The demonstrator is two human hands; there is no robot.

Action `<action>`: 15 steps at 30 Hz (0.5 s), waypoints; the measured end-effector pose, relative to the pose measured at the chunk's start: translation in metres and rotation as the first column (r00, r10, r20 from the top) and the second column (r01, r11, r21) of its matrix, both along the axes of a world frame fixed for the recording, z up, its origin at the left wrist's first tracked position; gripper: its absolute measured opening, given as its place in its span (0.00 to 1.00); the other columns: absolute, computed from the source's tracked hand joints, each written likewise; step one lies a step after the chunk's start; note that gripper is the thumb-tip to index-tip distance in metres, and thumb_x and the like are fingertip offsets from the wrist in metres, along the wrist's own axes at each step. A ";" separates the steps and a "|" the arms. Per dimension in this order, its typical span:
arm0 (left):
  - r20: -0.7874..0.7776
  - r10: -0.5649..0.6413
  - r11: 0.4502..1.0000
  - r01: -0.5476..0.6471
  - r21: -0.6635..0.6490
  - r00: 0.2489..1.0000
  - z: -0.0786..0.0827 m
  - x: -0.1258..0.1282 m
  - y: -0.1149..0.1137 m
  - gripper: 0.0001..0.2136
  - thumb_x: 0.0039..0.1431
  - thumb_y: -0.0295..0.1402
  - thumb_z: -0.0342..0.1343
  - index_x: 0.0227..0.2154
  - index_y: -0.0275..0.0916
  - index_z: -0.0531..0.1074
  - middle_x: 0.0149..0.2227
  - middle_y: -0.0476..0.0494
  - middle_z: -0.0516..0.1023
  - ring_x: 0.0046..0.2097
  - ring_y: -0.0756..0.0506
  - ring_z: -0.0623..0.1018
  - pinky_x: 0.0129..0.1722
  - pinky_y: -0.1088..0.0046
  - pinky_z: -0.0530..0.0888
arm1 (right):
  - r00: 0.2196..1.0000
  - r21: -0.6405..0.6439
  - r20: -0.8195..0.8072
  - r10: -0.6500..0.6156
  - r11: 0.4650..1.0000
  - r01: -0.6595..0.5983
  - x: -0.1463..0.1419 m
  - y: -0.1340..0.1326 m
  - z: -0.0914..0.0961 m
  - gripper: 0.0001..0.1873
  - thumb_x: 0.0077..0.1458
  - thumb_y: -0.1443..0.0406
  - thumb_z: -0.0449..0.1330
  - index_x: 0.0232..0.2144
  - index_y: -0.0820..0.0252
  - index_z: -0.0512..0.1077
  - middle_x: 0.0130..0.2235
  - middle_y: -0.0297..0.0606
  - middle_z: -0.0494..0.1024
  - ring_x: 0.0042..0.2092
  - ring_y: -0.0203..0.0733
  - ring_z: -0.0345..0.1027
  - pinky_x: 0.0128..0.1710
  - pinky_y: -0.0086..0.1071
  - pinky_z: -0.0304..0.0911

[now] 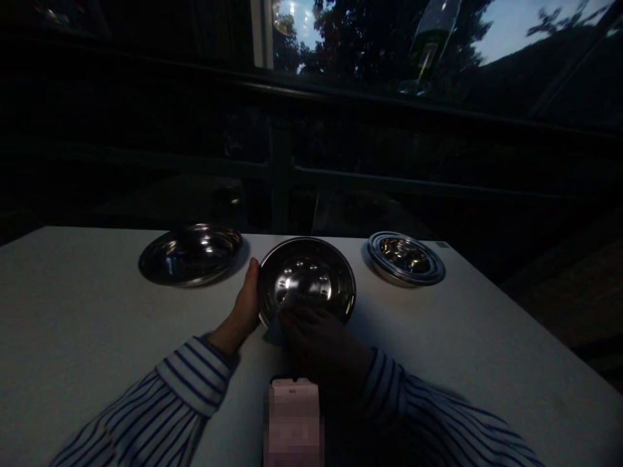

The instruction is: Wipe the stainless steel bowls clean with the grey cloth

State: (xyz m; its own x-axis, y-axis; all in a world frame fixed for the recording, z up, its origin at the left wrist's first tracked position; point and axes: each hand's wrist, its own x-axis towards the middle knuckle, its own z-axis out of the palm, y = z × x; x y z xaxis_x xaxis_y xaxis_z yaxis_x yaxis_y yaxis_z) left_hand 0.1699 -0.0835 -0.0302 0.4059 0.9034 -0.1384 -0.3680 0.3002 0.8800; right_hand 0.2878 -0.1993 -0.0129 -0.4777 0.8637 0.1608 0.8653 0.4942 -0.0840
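A shiny metal bowl [307,259] is tilted toward me over the middle of the white table [121,331]. My left hand [243,308] grips its left rim, thumb up along the edge and the other fingers hidden behind it. At the bowl's near rim, my right hand [318,337] reaches to the inside with a greenish cloth [275,332] under its fingers. The hand is in deep shadow, and only a corner of the cloth shows.
A wide metal bowl [192,256] stands at the far left of the table. Several nested metal dishes [406,259] stand at the far right. A pinkish flat object [294,421], partly blurred out, is at the bottom. A bottle [433,42] appears by the window.
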 end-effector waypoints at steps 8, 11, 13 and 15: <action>0.080 -0.023 0.999 0.020 0.037 0.997 0.011 0.002 -0.005 0.28 0.51 0.55 0.44 0.43 0.38 0.73 0.40 0.42 0.79 0.49 0.37 0.73 0.50 0.59 0.67 | 0.996 -0.048 0.087 -0.005 0.999 0.009 0.016 -0.003 0.002 0.20 0.56 0.68 0.50 0.52 0.68 0.61 0.49 0.50 0.71 0.49 0.49 0.64 0.45 0.43 0.62; 0.140 0.008 0.989 -0.028 0.142 0.990 0.010 0.004 -0.006 0.25 0.53 0.52 0.45 0.46 0.42 0.71 0.44 0.46 0.77 0.52 0.39 0.71 0.52 0.61 0.65 | 0.997 0.003 0.067 -0.032 0.999 0.032 0.009 0.001 -0.001 0.22 0.57 0.69 0.48 0.54 0.72 0.58 0.50 0.52 0.69 0.50 0.49 0.63 0.47 0.44 0.61; 0.149 -0.048 0.989 0.026 0.145 0.988 0.008 0.006 -0.008 0.25 0.52 0.52 0.46 0.46 0.42 0.71 0.45 0.45 0.77 0.53 0.39 0.70 0.53 0.62 0.64 | 0.999 0.016 0.026 -0.045 0.999 0.045 0.004 0.003 -0.004 0.23 0.58 0.69 0.48 0.55 0.72 0.57 0.52 0.51 0.68 0.51 0.49 0.62 0.48 0.43 0.60; 0.126 -0.106 0.991 0.094 0.096 0.986 0.007 0.008 -0.009 0.26 0.51 0.54 0.47 0.44 0.39 0.72 0.43 0.43 0.78 0.53 0.38 0.70 0.53 0.61 0.64 | 0.999 0.043 -0.024 -0.046 0.998 0.047 -0.001 0.006 -0.009 0.23 0.59 0.68 0.47 0.56 0.72 0.56 0.54 0.50 0.66 0.53 0.48 0.60 0.49 0.42 0.60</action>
State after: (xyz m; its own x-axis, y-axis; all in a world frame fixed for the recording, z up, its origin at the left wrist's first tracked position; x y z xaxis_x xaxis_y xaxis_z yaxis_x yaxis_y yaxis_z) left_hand 0.1778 -0.0920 -0.0236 0.5039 0.8638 0.0013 -0.4540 0.2636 0.8511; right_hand 0.2864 -0.1936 -0.0216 -0.4330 0.8767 0.2095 0.8854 0.4573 -0.0835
